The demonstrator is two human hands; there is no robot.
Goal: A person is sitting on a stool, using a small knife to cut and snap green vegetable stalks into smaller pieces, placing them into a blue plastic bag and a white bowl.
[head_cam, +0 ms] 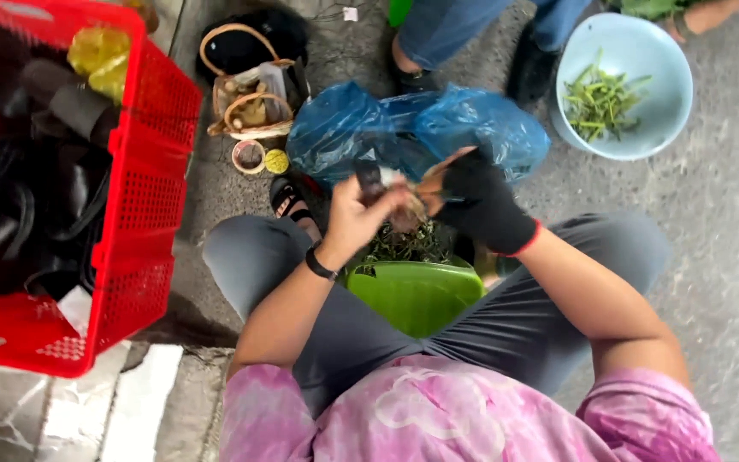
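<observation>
My left hand [359, 214] is bare with a black band at the wrist and grips a small dark-handled tool, blurred, above a green plastic container [416, 295] between my knees. My right hand [481, 204] wears a black fingerless glove with a red cuff and holds a small pale piece against the tool. Dark green leafy scraps [404, 244] lie just under both hands. What exactly the right hand holds is too blurred to tell.
A red plastic crate [143, 197] with dark items stands at left. Blue plastic bags [412, 128] lie ahead. A pale blue bowl [669, 111] of green stems sits at upper right by another person's legs [455, 30]. A small wicker basket [254, 103] rests on the concrete.
</observation>
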